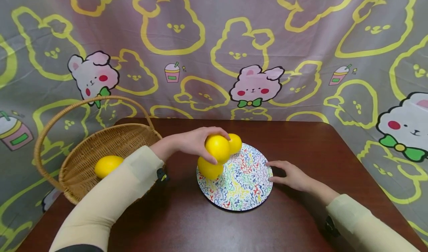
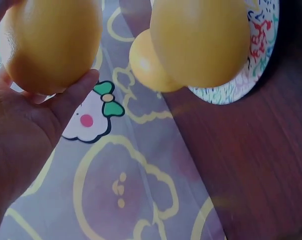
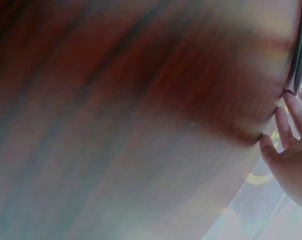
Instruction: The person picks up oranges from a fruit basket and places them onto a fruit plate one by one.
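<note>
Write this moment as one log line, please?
left hand: grips lemon above plate | right hand: fingers touch plate rim | plate: two lemons | basket: one lemon

Head view bright, even, sharp; edges bow a bit. Soft shadow under plate (image 1: pixel 234 192). Left wrist pic slightly soft, lemon (image 2: pixel 51 45) close-up. Right wrist pic mostly blurred, dim table (image 3: pixel 116 100).

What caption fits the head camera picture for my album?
Left hand holds a yellow lemon over a squiggly plate, right hand steadying its rim.
</note>
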Demonstrator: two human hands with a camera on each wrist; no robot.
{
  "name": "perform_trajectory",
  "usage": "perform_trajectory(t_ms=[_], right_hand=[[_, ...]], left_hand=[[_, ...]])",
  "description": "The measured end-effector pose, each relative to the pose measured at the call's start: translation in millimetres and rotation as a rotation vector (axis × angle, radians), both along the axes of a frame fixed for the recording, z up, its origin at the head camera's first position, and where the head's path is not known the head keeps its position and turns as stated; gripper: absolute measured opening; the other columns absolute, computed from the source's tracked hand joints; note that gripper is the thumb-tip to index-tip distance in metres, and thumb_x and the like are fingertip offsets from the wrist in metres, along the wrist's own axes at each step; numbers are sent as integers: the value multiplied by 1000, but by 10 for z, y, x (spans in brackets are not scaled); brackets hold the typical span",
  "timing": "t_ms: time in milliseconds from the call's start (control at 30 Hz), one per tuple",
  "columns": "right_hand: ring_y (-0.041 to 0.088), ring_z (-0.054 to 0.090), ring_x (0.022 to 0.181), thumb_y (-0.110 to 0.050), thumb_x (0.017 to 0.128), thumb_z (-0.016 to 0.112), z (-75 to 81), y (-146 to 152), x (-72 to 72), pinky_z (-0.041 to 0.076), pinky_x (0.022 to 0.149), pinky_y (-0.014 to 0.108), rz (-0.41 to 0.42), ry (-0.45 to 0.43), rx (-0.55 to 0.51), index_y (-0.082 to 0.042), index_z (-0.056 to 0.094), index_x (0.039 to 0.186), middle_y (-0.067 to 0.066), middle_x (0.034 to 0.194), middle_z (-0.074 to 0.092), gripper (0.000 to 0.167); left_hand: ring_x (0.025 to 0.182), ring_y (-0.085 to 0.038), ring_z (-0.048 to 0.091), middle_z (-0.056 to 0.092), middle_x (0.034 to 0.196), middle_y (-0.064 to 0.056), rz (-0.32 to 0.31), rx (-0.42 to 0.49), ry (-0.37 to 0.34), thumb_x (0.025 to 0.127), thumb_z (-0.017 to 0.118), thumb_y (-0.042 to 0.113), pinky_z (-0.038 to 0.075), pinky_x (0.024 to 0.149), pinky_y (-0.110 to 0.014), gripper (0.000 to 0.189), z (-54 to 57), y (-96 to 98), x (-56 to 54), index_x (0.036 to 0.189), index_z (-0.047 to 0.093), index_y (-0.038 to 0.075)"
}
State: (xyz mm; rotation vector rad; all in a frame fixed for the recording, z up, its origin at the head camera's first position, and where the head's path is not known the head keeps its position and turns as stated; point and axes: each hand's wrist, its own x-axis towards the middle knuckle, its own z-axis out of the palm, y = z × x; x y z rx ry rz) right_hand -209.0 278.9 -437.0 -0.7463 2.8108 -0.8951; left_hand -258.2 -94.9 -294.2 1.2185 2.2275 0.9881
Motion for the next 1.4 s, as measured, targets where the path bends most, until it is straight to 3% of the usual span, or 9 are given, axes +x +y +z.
perform_trajectory(t_ms=[267,567,800,1067,1400], right_hand=[[37,48,124,-34,86,74,3,6,-7,36,100,59,1,-11,-2,-7,56,135,14,133,56,58],[36,49,123,-34,86,74,4,-4,-8,37,100,57,2,-2,6,-8,57,134,14,132,57,58],[35,51,121,-32,85,75,9,-12,-6,39,99,56,8,11,10,-7,58,133,13,130,58,57],[35,52,119,-32,86,75,25,-7,6,40,99,56,2,-9,5,-6,58,133,12,129,59,57],[35,52,119,-32,86,74,28,-12,5,40,99,56,2,-11,4,-7,58,133,12,129,59,56]], left_hand=[[103,-20,54,52,121,3,11,-26,19,70,86,22,50,83,-38,70,-114,240,-55,130,50,24],[102,-16,53,52,119,5,30,-103,54,71,85,28,47,83,-36,70,-327,429,-121,131,51,25],[102,-17,51,51,118,5,30,-148,37,70,86,33,46,83,-38,71,-453,547,-131,132,53,26],[103,-16,48,52,115,9,39,-209,21,68,87,36,43,83,-38,70,-592,650,-123,129,52,36],[101,-17,49,52,115,8,10,-240,31,69,88,34,42,83,-37,72,-670,700,-108,132,54,27]])
